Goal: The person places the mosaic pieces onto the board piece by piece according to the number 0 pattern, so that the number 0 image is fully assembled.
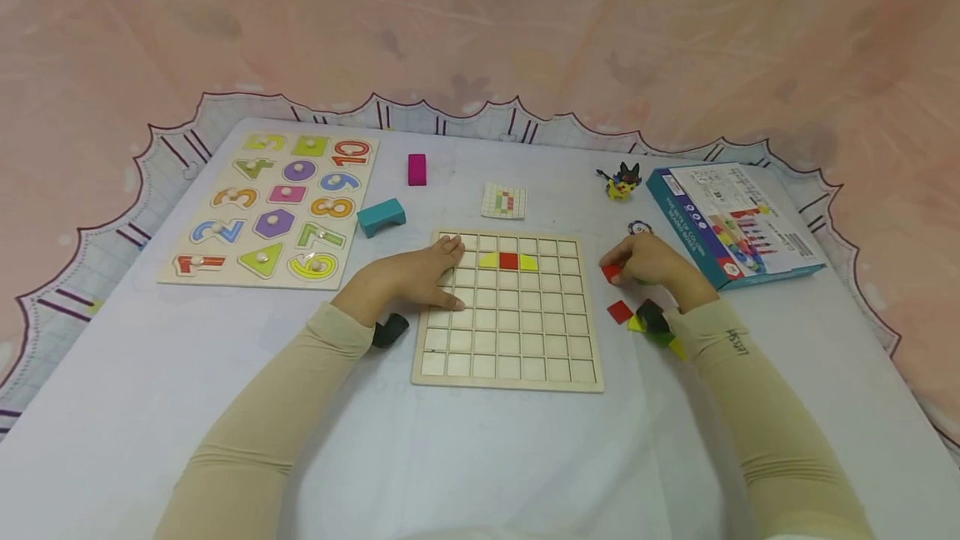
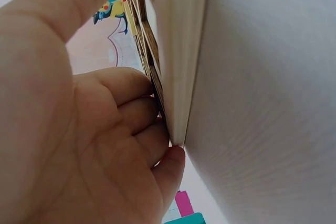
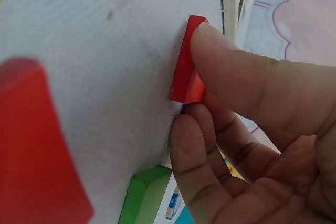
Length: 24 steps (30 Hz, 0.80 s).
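Observation:
My left hand (image 1: 420, 273) rests on the left edge of a wooden grid board (image 1: 508, 321), its thumb spread from the fingers. In the left wrist view, the fingertips lie along the board's rim (image 2: 182, 93). On the board, a red square (image 1: 508, 261) sits between two yellow pieces (image 1: 488, 260) with curved edges. Right of the board, my right hand (image 1: 648, 261) pinches a red square tile (image 3: 187, 72), with the thumb across its face, close over the table. Near that hand lie another red tile (image 1: 619, 312), yellow pieces (image 1: 678, 348) and a green piece (image 3: 144, 195).
Behind the board lies a small pattern card (image 1: 504, 201). A number and shape puzzle (image 1: 225, 227) is at the left, near a teal block (image 1: 382, 216) and a magenta block (image 1: 417, 169). A small yellow figure (image 1: 622, 182) and a flat box (image 1: 738, 223) are at the right.

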Tool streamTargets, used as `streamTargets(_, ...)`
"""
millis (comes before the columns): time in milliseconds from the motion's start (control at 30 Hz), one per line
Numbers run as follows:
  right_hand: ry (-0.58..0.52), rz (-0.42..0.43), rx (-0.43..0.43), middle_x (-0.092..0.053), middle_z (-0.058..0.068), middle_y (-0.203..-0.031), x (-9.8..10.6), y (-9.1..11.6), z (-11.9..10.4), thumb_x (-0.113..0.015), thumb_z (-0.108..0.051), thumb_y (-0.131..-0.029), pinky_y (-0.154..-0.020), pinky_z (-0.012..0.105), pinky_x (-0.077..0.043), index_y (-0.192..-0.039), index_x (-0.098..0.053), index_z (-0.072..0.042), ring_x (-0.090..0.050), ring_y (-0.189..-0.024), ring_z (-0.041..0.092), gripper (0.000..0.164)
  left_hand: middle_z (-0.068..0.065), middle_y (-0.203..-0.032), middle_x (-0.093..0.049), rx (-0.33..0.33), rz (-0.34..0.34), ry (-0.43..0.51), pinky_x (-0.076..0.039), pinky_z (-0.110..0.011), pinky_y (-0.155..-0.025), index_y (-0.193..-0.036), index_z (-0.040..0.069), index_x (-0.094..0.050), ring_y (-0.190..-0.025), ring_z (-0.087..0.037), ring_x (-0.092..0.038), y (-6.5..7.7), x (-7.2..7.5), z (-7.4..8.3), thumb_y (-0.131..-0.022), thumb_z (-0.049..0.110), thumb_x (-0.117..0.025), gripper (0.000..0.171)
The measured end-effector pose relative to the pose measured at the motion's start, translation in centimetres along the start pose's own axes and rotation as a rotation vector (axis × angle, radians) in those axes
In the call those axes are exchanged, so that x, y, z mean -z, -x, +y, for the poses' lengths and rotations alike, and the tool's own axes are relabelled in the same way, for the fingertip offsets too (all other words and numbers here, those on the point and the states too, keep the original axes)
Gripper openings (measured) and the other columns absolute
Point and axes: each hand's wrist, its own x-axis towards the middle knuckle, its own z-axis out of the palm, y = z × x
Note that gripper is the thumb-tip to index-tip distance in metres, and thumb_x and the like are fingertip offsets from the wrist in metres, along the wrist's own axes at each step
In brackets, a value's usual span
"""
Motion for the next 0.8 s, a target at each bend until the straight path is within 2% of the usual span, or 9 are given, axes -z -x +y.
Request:
streamTargets(300,0.003,0.026,0.008,-0.057,0.019,-0.111,-0.1,-0.1,0.2,-0.066,-0.003,-0.080,-0.089,0.043,-0.043,-0.110,-0.065,-0.001,-0.046,-0.099,0.031,0.031,-0.014,-0.154,0.004,-0.012,0.003,0.000,-0.006,-0.041,-0.116,-0.147,0.000,-0.006,-0.142,-0.027,0.005,0.0,0.0,0.0,-0.083,0.044,-0.063,0.096)
streamTargets(600,-0.066,0.030,-0.009,-0.057,0.014,-0.102,0.6,0.3,0.1,-0.063,-0.007,-0.082,-0.073,0.030,-0.040,-0.107,-0.064,0.000,-0.045,-0.092,0.026,0.026,-0.016,-0.154,0.003,-0.010,-0.004,-0.002,-0.006,-0.042,-0.116,-0.146,-0.001,-0.007,-0.142,-0.029,0.005,0.0,-0.1,0.0,-0.084,0.043,-0.064,0.096)
streamTargets(800,-0.162,0.017,0.024,-0.060,0.013,-0.103,0.8,0.0,-0.8,-0.063,-0.007,-0.085,-0.080,0.029,-0.048,-0.109,-0.062,0.004,-0.051,-0.090,0.022,0.027,-0.016,-0.154,0.002,-0.017,0.005,-0.016,-0.006,-0.042,-0.116,-0.147,-0.001,-0.007,-0.142,-0.029,0.004,-0.1,-0.2,-0.1,-0.084,0.044,-0.063,0.096)
